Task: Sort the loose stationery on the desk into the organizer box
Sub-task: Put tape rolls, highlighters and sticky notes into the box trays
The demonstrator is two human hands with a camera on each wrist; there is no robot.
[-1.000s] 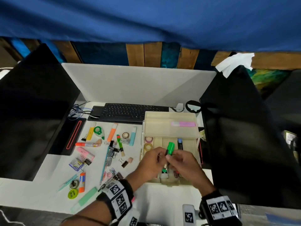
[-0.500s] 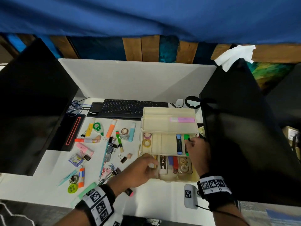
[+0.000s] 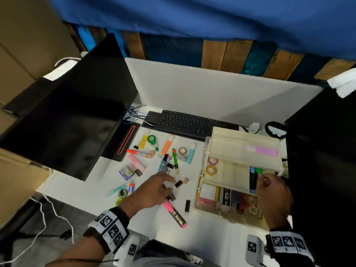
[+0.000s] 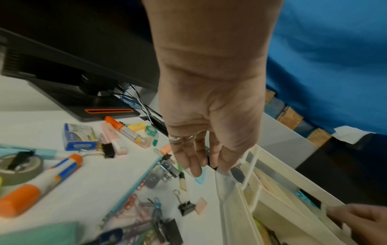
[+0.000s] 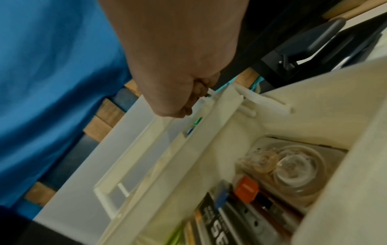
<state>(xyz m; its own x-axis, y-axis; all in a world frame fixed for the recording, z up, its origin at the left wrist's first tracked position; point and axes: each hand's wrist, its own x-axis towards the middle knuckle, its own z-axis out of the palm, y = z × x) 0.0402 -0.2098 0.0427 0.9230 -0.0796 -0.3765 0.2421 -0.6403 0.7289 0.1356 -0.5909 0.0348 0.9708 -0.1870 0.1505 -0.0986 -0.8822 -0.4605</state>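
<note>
Right, head view first. Left hand [image 3: 152, 191] hovers palm-down over the loose stationery on the white desk [image 3: 202, 241], fingers spread and relaxed, gripping nothing. Fingertips sit just beside a small black binder clip [image 3: 178, 183]; a pink highlighter with a black barrel [image 3: 174, 213] lies on the desk, its upper end under the palm, and a loose black cap [image 3: 187, 205] just beside it. The cream plastic tiered organizer box [image 3: 242, 149] stands on the right of the desk, trays fanned open. Right hand [image 3: 273, 195] is over the middle tray's right end, fingers curled in at the green highlighter [image 3: 258, 170], which lies in that tray beside a blue-and-black marker [image 3: 253, 180]. Whether the fingers actually pinch the green one, cannot tell. Two rolls of washi tape [image 3: 212, 165] sit in the same tray's left compartment; a pink and white eraser block [image 3: 262, 150] lies in the top tray. Black keyboard [image 3: 188, 123] behind the clutter.

Left wrist view: left hand [image 4: 209, 119] hangs open, fingers straight, close together, pointing down, tips near the organizer box [image 4: 236, 203] corner, holding nothing. Binder clip [image 4: 186, 207] lies on the desk below.

Right wrist view: right hand [image 5: 178, 86] is bunched, fingers curled tight at the tray rim of the organizer box [image 5: 220, 116]. Green highlighter [image 5: 198, 121] tip shows just under the knuckles. Contact is hidden.
</note>
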